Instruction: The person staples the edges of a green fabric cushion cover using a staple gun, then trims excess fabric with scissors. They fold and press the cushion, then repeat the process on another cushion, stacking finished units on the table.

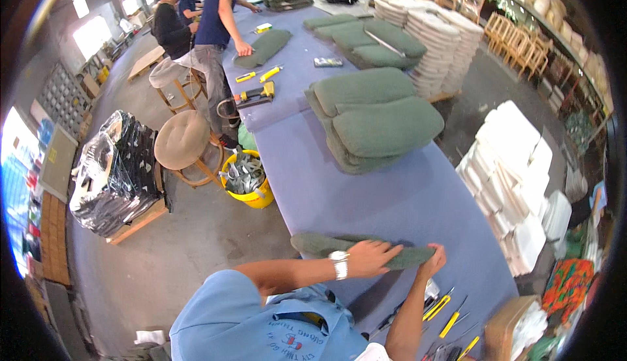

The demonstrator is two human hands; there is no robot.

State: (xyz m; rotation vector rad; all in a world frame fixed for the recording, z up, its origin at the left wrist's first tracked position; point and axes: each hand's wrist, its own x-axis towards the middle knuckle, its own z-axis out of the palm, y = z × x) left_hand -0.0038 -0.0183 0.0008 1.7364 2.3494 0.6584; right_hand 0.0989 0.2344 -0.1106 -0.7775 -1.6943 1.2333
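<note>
A dark green fabric-covered cushion pad [320, 243] is held on edge, tilted, over the near part of the blue-covered table [366, 207]. My left hand [374, 258], with a metal watch at the wrist, lies across its middle and grips it, the fingers pointing to the right. At the pad's right end my right hand [433, 261] is closed around the edge. The underside of the pad is hidden. Several yellow-handled tools [449, 325] lie on the table by my right forearm.
Green cushions are piled [385, 122] ahead on the table. Beyond lie a yellow staple gun [258, 96] and yellow cutters. A yellow bucket [251, 197] of scraps and round stools [183, 140] stand left. White pads are stacked [506, 184] at right. Co-workers [219, 11] stand far left.
</note>
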